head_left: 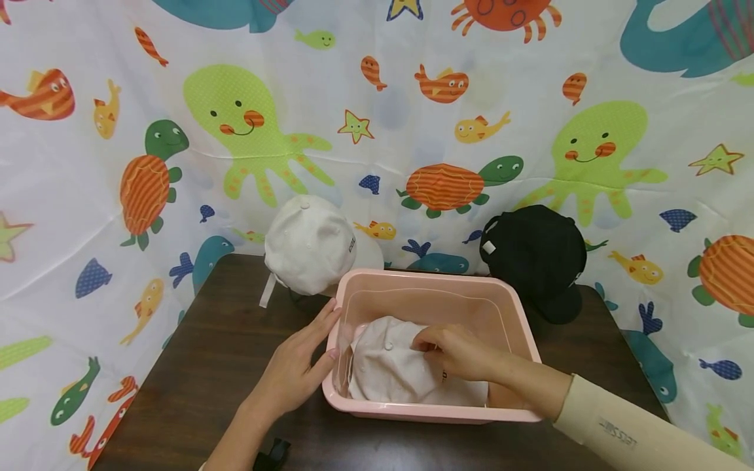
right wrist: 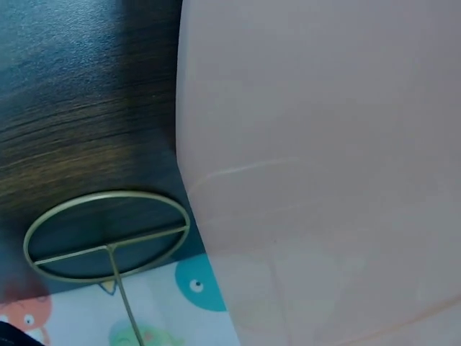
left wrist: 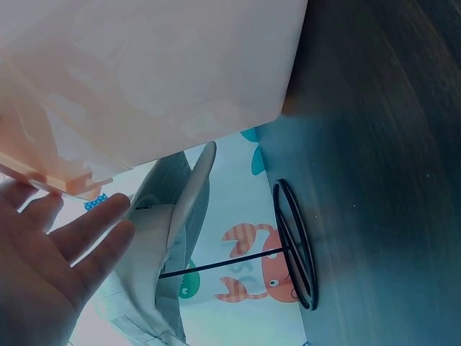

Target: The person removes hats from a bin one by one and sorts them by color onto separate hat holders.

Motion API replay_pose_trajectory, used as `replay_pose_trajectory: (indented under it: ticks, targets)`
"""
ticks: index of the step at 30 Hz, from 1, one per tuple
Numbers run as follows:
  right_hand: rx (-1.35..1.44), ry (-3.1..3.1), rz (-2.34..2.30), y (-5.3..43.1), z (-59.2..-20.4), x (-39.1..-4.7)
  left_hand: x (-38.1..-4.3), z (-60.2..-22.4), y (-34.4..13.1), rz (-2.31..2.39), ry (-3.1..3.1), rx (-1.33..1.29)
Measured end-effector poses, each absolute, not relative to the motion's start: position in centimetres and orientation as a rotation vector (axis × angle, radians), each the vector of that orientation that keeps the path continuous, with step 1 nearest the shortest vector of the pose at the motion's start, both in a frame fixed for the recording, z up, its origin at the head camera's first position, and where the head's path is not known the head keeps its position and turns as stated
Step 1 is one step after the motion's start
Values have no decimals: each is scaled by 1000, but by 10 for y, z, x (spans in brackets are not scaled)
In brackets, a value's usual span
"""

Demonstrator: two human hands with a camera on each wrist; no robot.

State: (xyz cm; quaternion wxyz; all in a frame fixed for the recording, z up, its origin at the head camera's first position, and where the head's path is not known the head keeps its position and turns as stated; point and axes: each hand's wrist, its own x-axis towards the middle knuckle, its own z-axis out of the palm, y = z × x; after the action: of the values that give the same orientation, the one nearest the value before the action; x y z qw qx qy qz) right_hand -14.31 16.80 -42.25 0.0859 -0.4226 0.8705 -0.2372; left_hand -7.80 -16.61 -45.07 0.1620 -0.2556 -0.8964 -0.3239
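Observation:
A pink plastic basin (head_left: 436,411) stands on the table with a white baseball cap (head_left: 385,360) inside, its crown up and its brim toward the right. My right hand (head_left: 462,353) reaches over the basin's right side and pinches the cap's front with curled fingers. Straight fingers of my left hand (head_left: 300,360) touch the basin's left rim; the left wrist view shows this hand (left wrist: 50,267) spread beside the rim. In the right wrist view the basin's outer wall (right wrist: 324,144) fills most of the picture, and the right hand is hidden.
Behind the basin's left corner, a second white cap (head_left: 312,245) hangs on a black wire stand (left wrist: 295,245). A black cap (head_left: 533,255) is at the back right, where a gold-coloured wire stand (right wrist: 108,238) shows. A sea-animal curtain (head_left: 389,131) backs the dark wooden table (head_left: 194,366).

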Motion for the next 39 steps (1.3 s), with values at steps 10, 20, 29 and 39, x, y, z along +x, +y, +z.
replay_pose_trajectory:
  ticks: [10,20,29,39]
  targets:
    - [-1274,2588,-808,171,-416,-144,-78,-450,-168,-919,-2561,-729]
    - [-1245,2615,-871,178,-407,-140,-78,-451,-168,-910,-2553,-733]
    - [-1245,2659,-909,184,-392,-139,-79,-450,-168,-905,-2557,-736]
    - [-1277,2682,-983,188,-370,-141,-78,-448,-169,-915,-2595,-725]
